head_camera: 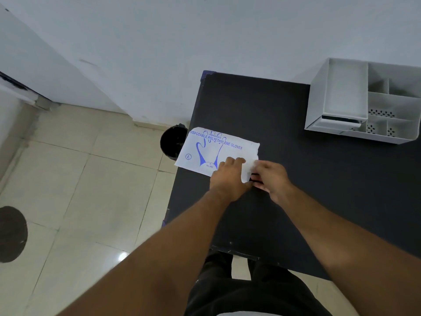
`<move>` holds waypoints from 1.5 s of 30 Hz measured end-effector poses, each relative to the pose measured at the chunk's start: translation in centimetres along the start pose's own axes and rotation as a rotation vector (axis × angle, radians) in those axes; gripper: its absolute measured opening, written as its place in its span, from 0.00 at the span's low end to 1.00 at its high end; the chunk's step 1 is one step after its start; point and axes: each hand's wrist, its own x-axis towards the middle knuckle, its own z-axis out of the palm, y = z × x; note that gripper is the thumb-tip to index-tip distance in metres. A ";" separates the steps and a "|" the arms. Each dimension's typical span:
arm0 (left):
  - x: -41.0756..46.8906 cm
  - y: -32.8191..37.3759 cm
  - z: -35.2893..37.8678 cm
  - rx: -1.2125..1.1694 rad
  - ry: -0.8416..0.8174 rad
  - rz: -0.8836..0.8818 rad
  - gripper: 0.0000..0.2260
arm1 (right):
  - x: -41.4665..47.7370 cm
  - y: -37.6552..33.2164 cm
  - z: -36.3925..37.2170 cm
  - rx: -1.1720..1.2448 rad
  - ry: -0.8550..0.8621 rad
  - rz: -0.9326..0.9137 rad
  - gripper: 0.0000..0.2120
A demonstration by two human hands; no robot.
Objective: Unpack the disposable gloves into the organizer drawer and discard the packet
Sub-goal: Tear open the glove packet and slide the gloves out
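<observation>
Glove packet (216,151): white, printed in blue with "DISPOSABLE POLYETHYLENE GLOVES" and a glove outline, lying flat at the black table's (319,179) left edge, far corner overhanging the floor. Pinned and pinched at its near right corner by both hands. Left hand (229,176) palm down on the near edge, fingers (234,161) curled over the paper and covering part of the blue print. Right hand (272,179) just beside it, touching, fingertips closed on a loose white flap at the packet's right end; whether paper or a glove, cannot tell. Both grasps closed on the packet, neither released. Dark gap showing beneath the right fingers, against the tabletop.

Outward from the grip: beyond the packet and past the table edge, a black bin (173,142) standing on the floor, partly hidden behind the overhanging corner. Far right of the hands, well apart from them, a white organizer (319,106) at the table's back corner by the wall, its drawer (339,120) at the front left, open-top compartments with perforated bottoms to the right. Nothing visibly inside the compartments facing the camera. Beige tiled floor (79,179) left of the table, a dark round patch (12,233) on it well away from everything. Both forearms bare, reaching in from below.
</observation>
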 end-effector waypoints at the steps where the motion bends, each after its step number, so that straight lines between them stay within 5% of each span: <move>1: 0.2 0.2 0.2 0.003 0.008 0.000 0.30 | 0.1 0.0 0.2 0.006 0.001 -0.022 0.11; 7: 1.3 0.5 0.2 -0.032 0.075 -0.058 0.19 | 0.2 -0.4 0.6 -0.022 -0.029 -0.105 0.06; 14: 2.1 0.1 0.0 -0.224 0.012 -0.143 0.08 | 1.8 -0.7 -0.1 -0.163 0.089 -0.112 0.12; 18: 2.2 -0.5 -0.1 -0.364 0.009 -0.233 0.11 | 3.3 -0.2 -0.8 -0.316 0.155 -0.077 0.21; 22: 2.7 -0.3 -0.7 -0.461 0.046 -0.323 0.13 | 2.9 -1.7 -0.2 -0.260 0.137 -0.040 0.03; 25: 3.1 -0.3 -0.8 -0.508 0.049 -0.362 0.12 | 3.3 -2.1 0.3 -0.251 0.162 -0.005 0.04; 29: 3.1 -0.7 -0.5 -0.432 0.016 -0.309 0.10 | 3.7 -2.2 0.8 -0.236 0.176 0.002 0.02; 36: 1.6 -0.6 -0.4 -0.162 -0.019 -0.161 0.21 | 3.3 -2.6 1.4 -0.151 0.173 0.024 0.08; 45: 0.4 -0.6 0.6 0.025 -0.005 -0.186 0.27 | 3.4 -2.5 1.1 -0.033 0.252 -0.010 0.03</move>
